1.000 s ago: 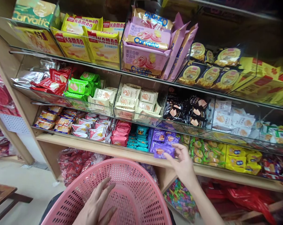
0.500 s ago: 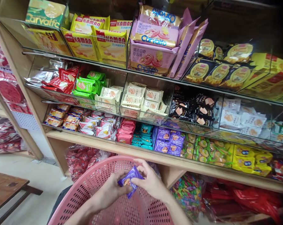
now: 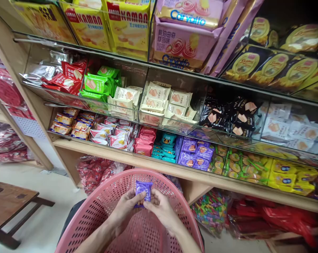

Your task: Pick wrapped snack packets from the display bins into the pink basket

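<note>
A small purple snack packet point(image 3: 143, 189) is held upright over a pink perforated basket point(image 3: 92, 207). My left hand point(image 3: 125, 207) pinches its lower left side, with the thumb across the front. On the right side, my right hand point(image 3: 160, 207) grips the lower edge between thumb and fingers. Similar purple packets point(image 3: 193, 154) fill a clear shelf bin just beyond the basket, between teal packets point(image 3: 165, 147) and green-and-yellow ones point(image 3: 238, 165).
Shelves of clear bins hold red, green, cream and black packets point(image 3: 229, 116). Below the wooden shelf edge point(image 3: 116, 156) lie bags of red packets point(image 3: 95, 172) and colourful sweets point(image 3: 211, 211). A wooden stool point(image 3: 11, 207) stands at the left.
The purple packet has turned from tilted to upright, and my hands have shifted their hold on it. The view has moved closer to the shelves and lower.
</note>
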